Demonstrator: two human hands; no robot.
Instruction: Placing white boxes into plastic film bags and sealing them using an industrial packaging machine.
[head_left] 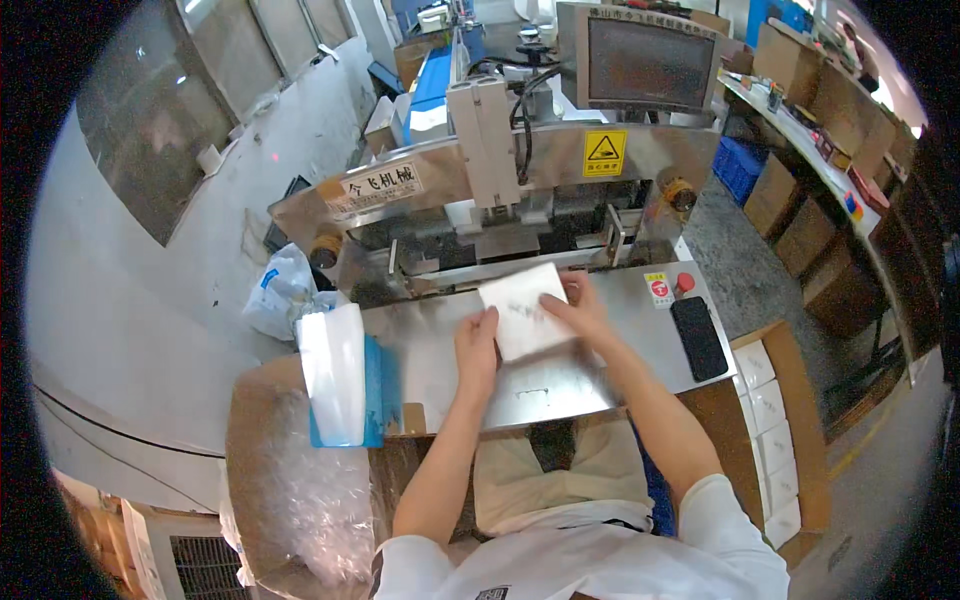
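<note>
Between my two hands is a flat white square packet [525, 330] with faint grey print, tilted slightly above the steel worktop [545, 395]. My left hand [477, 352] grips its left edge, thumb up along the side. My right hand [582, 312] has the thumb on the top face and the fingers behind the right edge. Behind the packet is a machine with a metal crossbar [550, 165] and an upright white column [485, 140]. Whether the packet is a box or a wrapped stack, I cannot tell.
Left of my hands, a blue holder [375, 400] carries white sheets [333, 365]. A carton of crumpled clear film [315, 490] is below it. On the right are a black phone [699, 340], a red button [685, 282] and a carton of white packets [775, 440]. A monitor [650, 62] stands behind.
</note>
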